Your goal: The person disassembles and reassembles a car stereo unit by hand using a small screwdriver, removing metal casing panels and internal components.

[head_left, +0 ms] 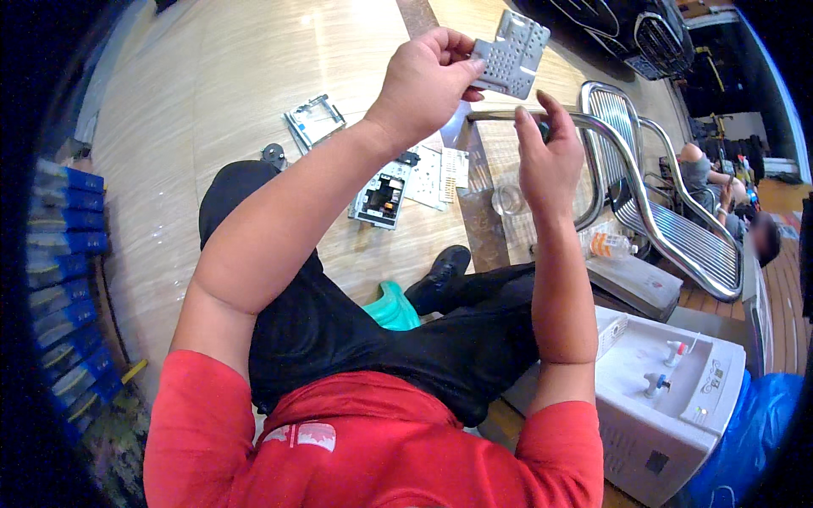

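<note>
My left hand (423,80) is raised at the top middle, with thumb and fingers closed on the lower left edge of a perforated grey metal plate (512,61). The plate has a stepped outline and many small round holes. Just below it, my right hand (550,157) is held up with thumb and forefinger apart and nothing between them. On the floor beyond my legs lie a metal frame (317,120), a dark round part (273,154), an opened device chassis (381,201) with dark parts inside, and flat pale panels (429,175).
A tubular metal chair (622,157) stands at the right, near a clear round container (508,200) and a plastic bottle (611,245). Closer are a white water dispenser (656,381) and a blue bag (754,436). Blue boxes (72,241) line the left. Another person (707,169) sits far right.
</note>
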The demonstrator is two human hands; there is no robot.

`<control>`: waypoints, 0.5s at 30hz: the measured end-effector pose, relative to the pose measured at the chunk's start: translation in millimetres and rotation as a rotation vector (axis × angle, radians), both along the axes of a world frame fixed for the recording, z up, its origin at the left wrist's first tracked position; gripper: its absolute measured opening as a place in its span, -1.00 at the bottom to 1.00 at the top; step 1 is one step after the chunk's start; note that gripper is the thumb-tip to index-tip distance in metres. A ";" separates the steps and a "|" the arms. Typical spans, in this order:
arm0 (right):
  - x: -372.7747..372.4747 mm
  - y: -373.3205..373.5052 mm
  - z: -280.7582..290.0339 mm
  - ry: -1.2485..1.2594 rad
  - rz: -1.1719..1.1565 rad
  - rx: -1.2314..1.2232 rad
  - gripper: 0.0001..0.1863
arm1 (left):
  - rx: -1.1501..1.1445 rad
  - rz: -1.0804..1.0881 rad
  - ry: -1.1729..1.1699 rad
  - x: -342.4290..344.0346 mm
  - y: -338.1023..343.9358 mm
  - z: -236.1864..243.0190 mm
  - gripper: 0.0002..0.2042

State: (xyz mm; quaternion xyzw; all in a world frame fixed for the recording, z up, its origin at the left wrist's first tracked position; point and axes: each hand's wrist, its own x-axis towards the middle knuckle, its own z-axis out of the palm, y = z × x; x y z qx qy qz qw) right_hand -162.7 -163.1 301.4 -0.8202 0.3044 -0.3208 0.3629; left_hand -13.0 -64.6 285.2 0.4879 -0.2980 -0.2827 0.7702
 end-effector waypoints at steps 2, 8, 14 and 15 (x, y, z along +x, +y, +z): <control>-14.3 -0.3 -5.4 -0.082 0.015 -0.169 -0.61 | 0.012 0.017 -0.026 -7.2 -3.4 -0.1 -0.78; -19.6 4.2 -40.1 -0.077 0.056 -0.094 -0.60 | 0.109 -0.028 -0.143 -16.9 -18.1 -20.6 -0.80; -10.5 -3.1 -33.8 -0.099 0.052 -0.018 -0.58 | 0.227 0.119 -0.555 -23.3 -27.8 -34.8 -0.85; -8.9 -4.2 -32.7 -0.116 0.070 0.024 -0.58 | 0.231 0.114 -0.560 -25.5 -27.7 -34.9 -0.85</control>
